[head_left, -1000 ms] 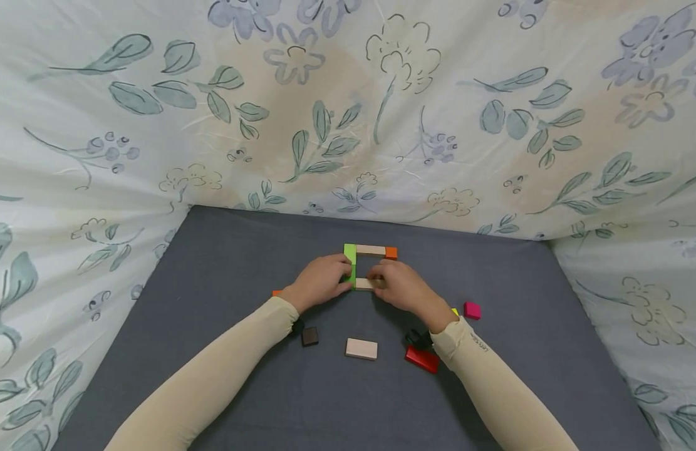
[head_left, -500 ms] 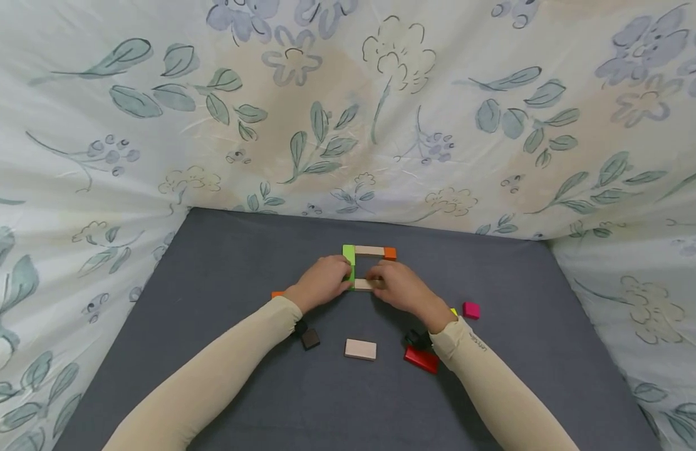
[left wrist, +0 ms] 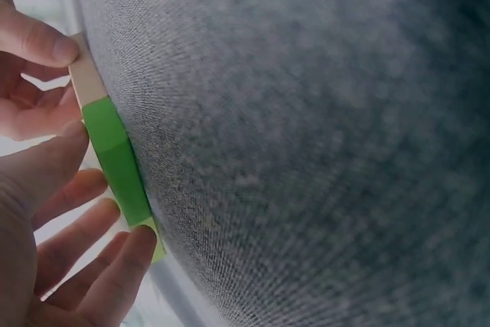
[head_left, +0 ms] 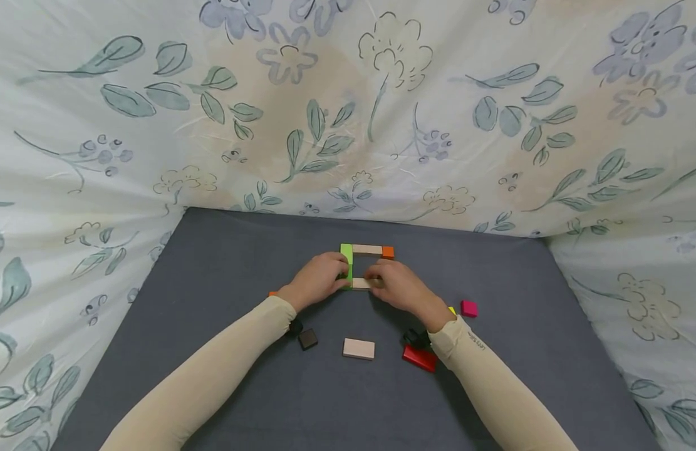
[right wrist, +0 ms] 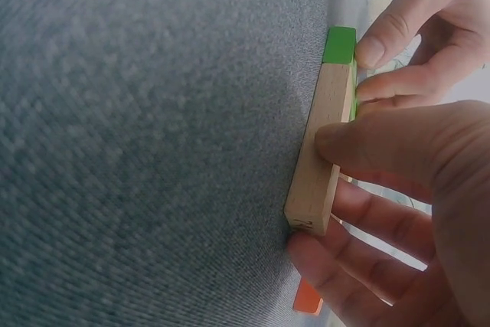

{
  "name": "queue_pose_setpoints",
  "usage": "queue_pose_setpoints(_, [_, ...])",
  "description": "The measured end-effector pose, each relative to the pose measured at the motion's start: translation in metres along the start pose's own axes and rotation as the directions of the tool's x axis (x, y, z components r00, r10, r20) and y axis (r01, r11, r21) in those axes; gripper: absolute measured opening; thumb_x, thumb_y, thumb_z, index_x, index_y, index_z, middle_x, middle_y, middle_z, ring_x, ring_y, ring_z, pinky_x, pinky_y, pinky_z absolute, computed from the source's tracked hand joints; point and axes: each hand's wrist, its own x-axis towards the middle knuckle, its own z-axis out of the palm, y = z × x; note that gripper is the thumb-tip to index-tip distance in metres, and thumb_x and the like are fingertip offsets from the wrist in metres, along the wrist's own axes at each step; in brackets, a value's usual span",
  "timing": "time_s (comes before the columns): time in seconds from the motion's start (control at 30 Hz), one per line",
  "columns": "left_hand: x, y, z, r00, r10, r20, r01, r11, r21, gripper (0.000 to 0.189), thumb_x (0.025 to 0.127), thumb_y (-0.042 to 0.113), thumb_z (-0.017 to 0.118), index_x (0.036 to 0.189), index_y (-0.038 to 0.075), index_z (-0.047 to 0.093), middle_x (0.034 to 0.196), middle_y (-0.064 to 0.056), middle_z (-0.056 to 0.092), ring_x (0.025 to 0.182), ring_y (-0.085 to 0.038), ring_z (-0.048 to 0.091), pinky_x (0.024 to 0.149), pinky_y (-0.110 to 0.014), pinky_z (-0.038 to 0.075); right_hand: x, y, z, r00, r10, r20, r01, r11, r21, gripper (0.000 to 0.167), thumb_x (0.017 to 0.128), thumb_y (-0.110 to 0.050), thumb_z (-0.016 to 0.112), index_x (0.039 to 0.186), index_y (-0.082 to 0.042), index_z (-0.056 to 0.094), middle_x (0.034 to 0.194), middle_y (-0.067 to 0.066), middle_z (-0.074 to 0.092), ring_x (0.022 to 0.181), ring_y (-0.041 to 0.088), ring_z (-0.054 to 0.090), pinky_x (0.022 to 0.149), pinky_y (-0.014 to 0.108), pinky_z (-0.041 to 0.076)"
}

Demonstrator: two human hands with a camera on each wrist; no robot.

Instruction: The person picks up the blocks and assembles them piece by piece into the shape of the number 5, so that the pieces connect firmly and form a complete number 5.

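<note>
In the head view my left hand (head_left: 319,279) is at the left side of a small rectangle of toy blocks. Its thumb and fingers grip a green wooden block (left wrist: 119,162) by its ends, one fingertip touching a light green block (left wrist: 157,244) beyond. My right hand (head_left: 401,285) pinches a plain wooden block (right wrist: 320,143) lying on the cloth, its end against the green one. Along the far side lie another plain wooden block (head_left: 367,249) and an orange block (head_left: 388,252). The right hand hides the rectangle's near right corner in the head view.
Nearer on the grey cloth lie a pale block (head_left: 358,349), a dark brown block (head_left: 308,339) and a red block (head_left: 419,358) with a black piece (head_left: 415,339). A pink cube (head_left: 468,308) lies right. Sleeves partly cover yellow, orange and black pieces. Flowered fabric (head_left: 348,113) walls the back.
The dark brown block beside the left sleeve has turned slightly since the earliest frame. Both hands stay in place on the blocks; the head view has shifted a little.
</note>
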Motion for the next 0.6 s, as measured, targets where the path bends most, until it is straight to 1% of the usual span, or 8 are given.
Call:
queue_pose_setpoints(0.1, [-0.001,-0.001,0.0,1.0,0.029,-0.001,-0.029,1.0,0.008,0.019,0.102,0.029,0.08,0.112,0.014,0.083,0.129,-0.005,0.071,0.121,-0.024,0.066,0.102,-0.04,0.055,0.0,-0.001,-0.001,1.0,0.014,0.002,-0.014,1.0,0.002,0.021,0.096,-0.009,0.084,0.116,-0.01,0.082,0.108,0.003,0.074,0.098,0.022,0.067,0.091,0.046,0.058])
queue_pose_setpoints(0.17, [-0.004,0.0,0.0,0.998,0.057,-0.002,-0.057,0.998,0.009,0.02,0.103,0.027,0.079,0.117,0.013,0.083,0.133,-0.007,0.07,0.125,-0.025,0.064,0.105,-0.041,0.054,0.0,-0.001,-0.001,1.0,0.023,0.005,-0.023,1.0,0.004,0.021,0.095,-0.009,0.084,0.116,-0.01,0.081,0.108,0.003,0.073,0.097,0.022,0.067,0.091,0.046,0.058])
queue_pose_setpoints(0.27, [-0.011,0.002,-0.001,0.994,0.105,-0.001,-0.105,0.994,-0.005,0.019,0.105,0.02,0.077,0.121,0.013,0.083,0.136,-0.01,0.068,0.128,-0.028,0.063,0.107,-0.043,0.053,0.0,-0.001,0.0,1.0,0.03,0.009,-0.03,1.0,0.004,0.022,0.096,-0.01,0.084,0.117,-0.011,0.081,0.108,0.003,0.072,0.097,0.022,0.067,0.09,0.045,0.058])
queue_pose_setpoints(0.37, [-0.018,0.006,-0.002,0.99,0.14,0.008,-0.14,0.99,-0.023,0.02,0.106,0.014,0.074,0.123,0.015,0.084,0.137,-0.012,0.067,0.128,-0.029,0.062,0.107,-0.045,0.053,0.0,0.0,0.001,1.0,0.031,0.005,-0.031,0.999,0.009,0.023,0.095,-0.009,0.084,0.117,-0.011,0.081,0.107,0.003,0.072,0.096,0.021,0.066,0.09,0.045,0.058])
queue_pose_setpoints(0.47, [-0.021,0.008,-0.003,0.989,0.15,0.013,-0.149,0.988,-0.03,0.023,0.107,0.012,0.072,0.126,0.017,0.083,0.137,-0.013,0.066,0.126,-0.03,0.062,0.107,-0.045,0.053,0.0,0.001,0.001,0.999,0.032,0.0,-0.032,0.999,0.017,0.023,0.094,-0.009,0.085,0.117,-0.01,0.081,0.107,0.003,0.072,0.095,0.021,0.065,0.09,0.046,0.058])
queue_pose_setpoints(0.6, [-0.022,0.01,-0.004,0.988,0.155,0.018,-0.154,0.988,-0.023,0.024,0.107,0.01,0.07,0.128,0.016,0.082,0.136,-0.013,0.066,0.125,-0.031,0.061,0.107,-0.045,0.052,0.001,0.0,0.002,0.999,0.038,0.008,-0.038,0.999,0.017,0.024,0.095,-0.009,0.085,0.118,-0.011,0.081,0.107,0.003,0.072,0.095,0.021,0.065,0.09,0.045,0.058])
